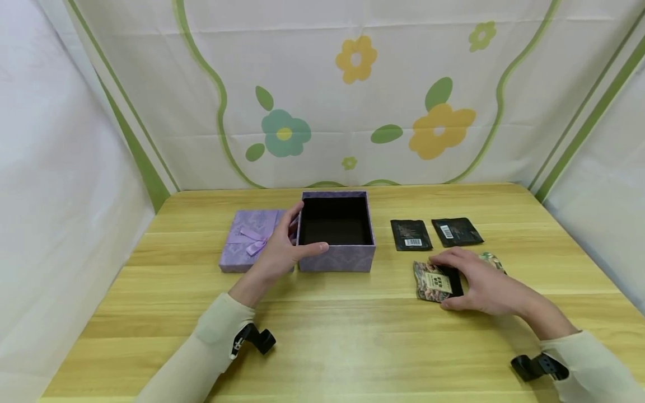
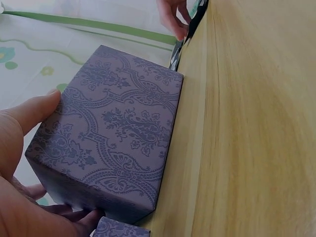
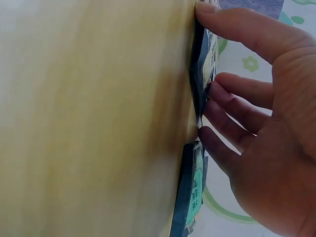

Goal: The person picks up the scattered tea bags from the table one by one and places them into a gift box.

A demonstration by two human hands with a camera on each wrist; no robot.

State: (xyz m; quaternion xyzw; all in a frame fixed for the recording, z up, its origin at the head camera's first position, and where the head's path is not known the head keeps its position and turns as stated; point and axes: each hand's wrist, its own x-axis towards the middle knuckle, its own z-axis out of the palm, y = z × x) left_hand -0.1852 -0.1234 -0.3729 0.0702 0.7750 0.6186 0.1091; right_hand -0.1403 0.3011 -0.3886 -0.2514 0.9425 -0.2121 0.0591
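My left hand (image 1: pixel 279 243) holds the near left corner of an uncovered purple patterned box (image 1: pixel 336 258), thumb over its front rim, fingers along its left side. In the left wrist view the hand (image 2: pixel 17 197) is at the side of the box (image 2: pixel 113 118). The box's black inside shows nothing in it. My right hand (image 1: pixel 486 288) grips a colourful sachet (image 1: pixel 435 282) lying on the table, fingers at its far edge and thumb at its near edge. The right wrist view shows the hand (image 3: pixel 276 133) against the sachet's edge (image 3: pixel 199 79).
The purple lid (image 1: pixel 252 224) with a bow lies left of the box, partly behind my left hand. Two black packets (image 1: pixel 412 235) (image 1: pixel 457 232) lie beyond the sachet. Another packet (image 1: pixel 492 261) is partly hidden by my right hand. A flowered cloth (image 1: pixel 312 67) hangs behind the table.
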